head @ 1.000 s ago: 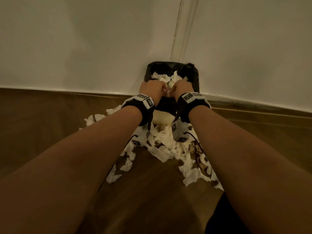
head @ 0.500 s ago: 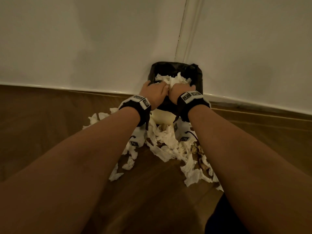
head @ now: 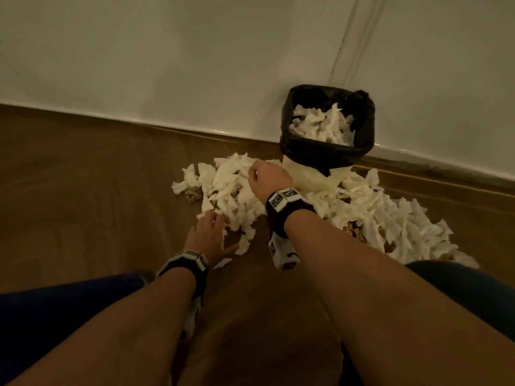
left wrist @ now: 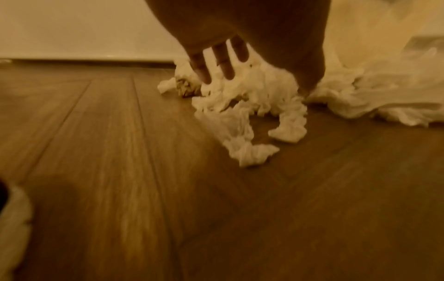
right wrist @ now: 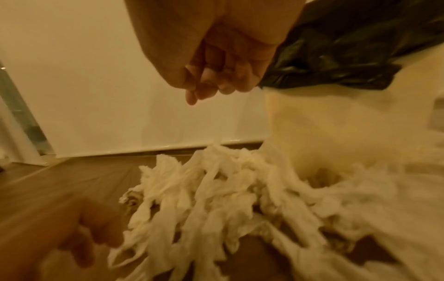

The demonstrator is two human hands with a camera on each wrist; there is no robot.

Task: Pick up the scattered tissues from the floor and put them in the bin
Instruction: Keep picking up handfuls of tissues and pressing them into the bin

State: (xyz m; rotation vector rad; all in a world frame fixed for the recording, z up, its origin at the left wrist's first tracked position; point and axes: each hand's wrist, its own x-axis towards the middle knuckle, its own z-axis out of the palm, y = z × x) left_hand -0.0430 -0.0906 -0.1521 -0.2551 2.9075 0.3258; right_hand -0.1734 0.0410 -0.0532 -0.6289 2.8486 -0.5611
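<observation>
A plain, pale wall (head: pixel 167 65) was seen across the far side, dimly and warmly lit. At its foot it was edged by a glossy white skirting board (head: pixel 172 126). Toward the right it was broken by a vertical seam (head: pixel 344 37). The floor (head: pixel 83 190) was laid in brown wood-grain planks, their long joints shown in the left wrist view.

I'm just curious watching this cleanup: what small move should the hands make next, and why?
Probably close both hands on the tissue pile left of the bin and lift: the left hand lies spread at its near edge, the right hand hovers empty, fingers curled, just above it.
</observation>
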